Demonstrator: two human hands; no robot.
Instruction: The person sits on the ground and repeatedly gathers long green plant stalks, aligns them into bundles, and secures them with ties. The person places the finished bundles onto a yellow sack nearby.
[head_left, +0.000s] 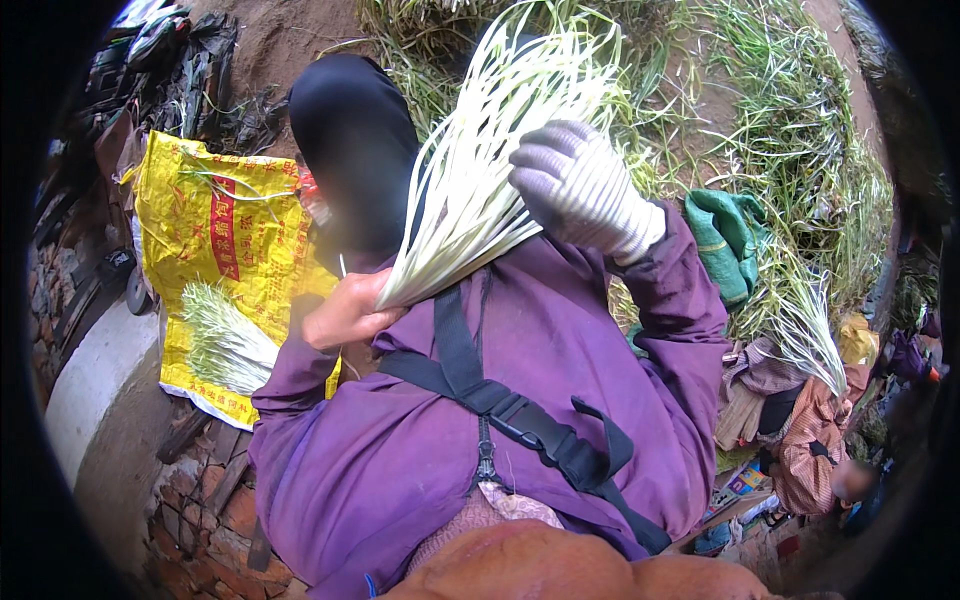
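My bare left hand (351, 310) is closed around the narrow end of a bunch of long pale green stalks (480, 169). The stalks fan out up and to the right, past my dark-trousered knee. My right hand (559, 180), in a striped white and grey knitted glove, lies against the right side of the bunch with its fingers curled. Whether it grips any stalks cannot be made out. On a yellow woven plastic sack (262, 225) to the left rests another bundle of pale stalks (229, 341), with a few loose stalks near the sack's top.
Loose green stalks and leaves (795, 135) are heaped on the earth ground ahead and to the right. A green woven sack (721, 244) lies beside my right sleeve. At the right, another person in a checked garment (810, 450) is near a pale bunch (810, 337). Broken bricks (240, 510) lie lower left.
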